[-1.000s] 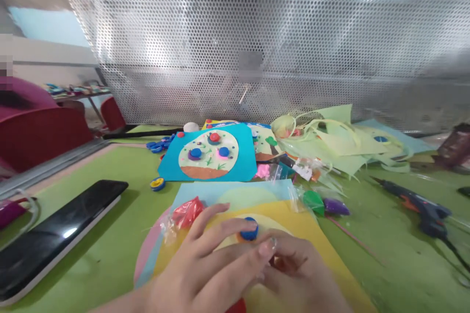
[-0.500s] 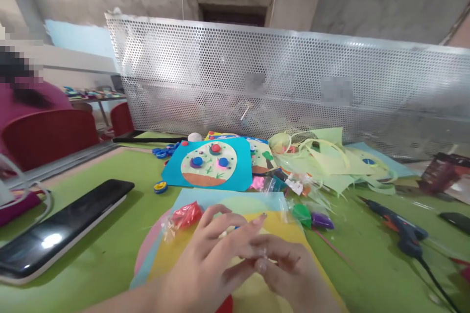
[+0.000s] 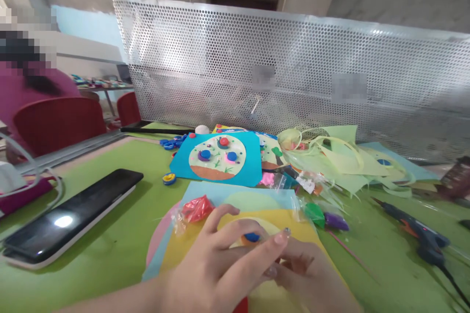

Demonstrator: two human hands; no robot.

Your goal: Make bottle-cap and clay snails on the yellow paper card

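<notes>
My left hand reaches across the front of the yellow sheet, its fingertips bent in against those of my right hand. Both hands' fingers are pressed together in a pinch, and whatever lies between them is hidden. Under them is a pale yellow round with a blue and orange clay piece, partly covered by my left fingers. Something red shows below my left hand at the bottom edge. A bag of red clay rests just beyond my left hand. Green clay and purple clay in clear wrap lie beyond my right hand.
A blue card with clay snails lies at the back. On the left are a phone, blue scissors and a power strip. A glue gun is at right, below paper scraps. A perforated metal screen stands behind.
My view has tilted down and shifted slightly left. My hands stay together, with the left fingers shifted, and the blue and orange clay piece now shows more between them.
</notes>
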